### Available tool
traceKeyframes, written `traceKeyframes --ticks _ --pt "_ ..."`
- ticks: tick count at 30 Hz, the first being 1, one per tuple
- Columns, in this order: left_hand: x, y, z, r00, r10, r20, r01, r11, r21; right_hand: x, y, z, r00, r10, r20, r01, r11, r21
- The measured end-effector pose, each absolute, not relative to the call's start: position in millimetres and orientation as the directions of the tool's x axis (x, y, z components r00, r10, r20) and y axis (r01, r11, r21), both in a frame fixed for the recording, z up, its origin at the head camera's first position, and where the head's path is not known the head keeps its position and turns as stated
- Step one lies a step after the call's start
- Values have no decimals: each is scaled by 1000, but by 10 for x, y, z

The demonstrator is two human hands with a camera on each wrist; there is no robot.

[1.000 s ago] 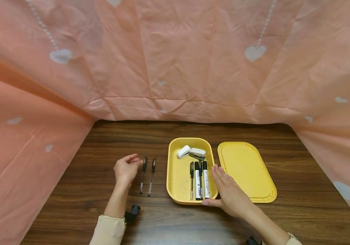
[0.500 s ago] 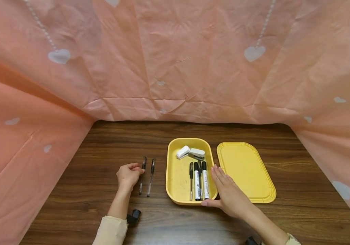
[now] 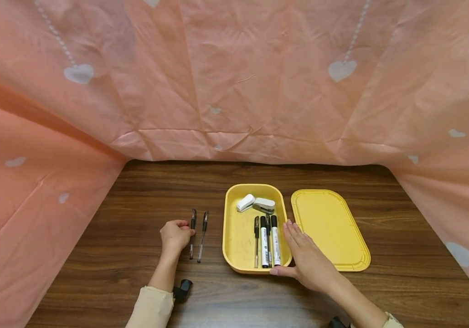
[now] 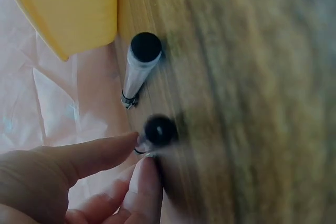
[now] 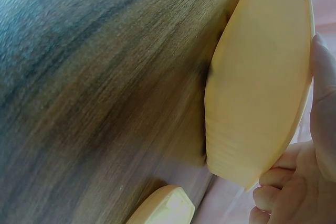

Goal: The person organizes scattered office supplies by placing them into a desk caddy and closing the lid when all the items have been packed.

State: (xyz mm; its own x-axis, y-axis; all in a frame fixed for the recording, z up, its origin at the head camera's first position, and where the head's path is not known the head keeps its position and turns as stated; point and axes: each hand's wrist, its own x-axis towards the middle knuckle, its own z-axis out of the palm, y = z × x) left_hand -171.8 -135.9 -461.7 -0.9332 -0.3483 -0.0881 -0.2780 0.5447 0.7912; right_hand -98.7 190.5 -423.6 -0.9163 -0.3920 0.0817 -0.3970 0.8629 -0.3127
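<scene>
In the head view my left hand (image 3: 177,236) pinches a black-capped gel pen (image 3: 193,221) between thumb and forefinger; the left wrist view has the fingertips on either side of this pen (image 4: 160,130). A second clear gel pen (image 3: 203,237) lies just to its right on the table. My right hand (image 3: 310,264) rests against the yellow box (image 3: 234,264), fingers straight along its right wall and thumb at the near rim. Inside the box lie two white markers (image 3: 264,246), black gel pens (image 3: 256,241) and two small white staplers (image 3: 264,205).
A yellow lid (image 3: 332,232) lies flat on the wooden table (image 3: 107,264) right of the box. Pink cloth (image 3: 234,91) with white hearts hangs along the back and both sides.
My left hand has moved right and slightly toward me, onto the left gel pen, and now pinches it. That pen's near end has swung a little right. The right hand stays put.
</scene>
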Motion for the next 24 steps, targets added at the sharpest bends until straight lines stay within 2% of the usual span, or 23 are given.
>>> traceKeyframes --ticks 5,10,20,24 --pt "-1730 -1352 -4597 -946 -323 -18 -236 649 723 -988 1905 -4240 -916 -392 86 -399 861 -315" --pt "-1723 -1335 -4583 -950 -311 -16 -236 685 689 -988 1908 -4240 -916 -392 87 -399 861 -315" --pt "-1714 -1343 -4603 -943 -330 -30 -236 605 761 -985 1906 -4242 -915 -394 86 -400 860 -317" --pt "-1702 -1310 -4529 -944 -330 0 -204 583 787 -988 1906 -4249 -914 -395 89 -402 862 -308"
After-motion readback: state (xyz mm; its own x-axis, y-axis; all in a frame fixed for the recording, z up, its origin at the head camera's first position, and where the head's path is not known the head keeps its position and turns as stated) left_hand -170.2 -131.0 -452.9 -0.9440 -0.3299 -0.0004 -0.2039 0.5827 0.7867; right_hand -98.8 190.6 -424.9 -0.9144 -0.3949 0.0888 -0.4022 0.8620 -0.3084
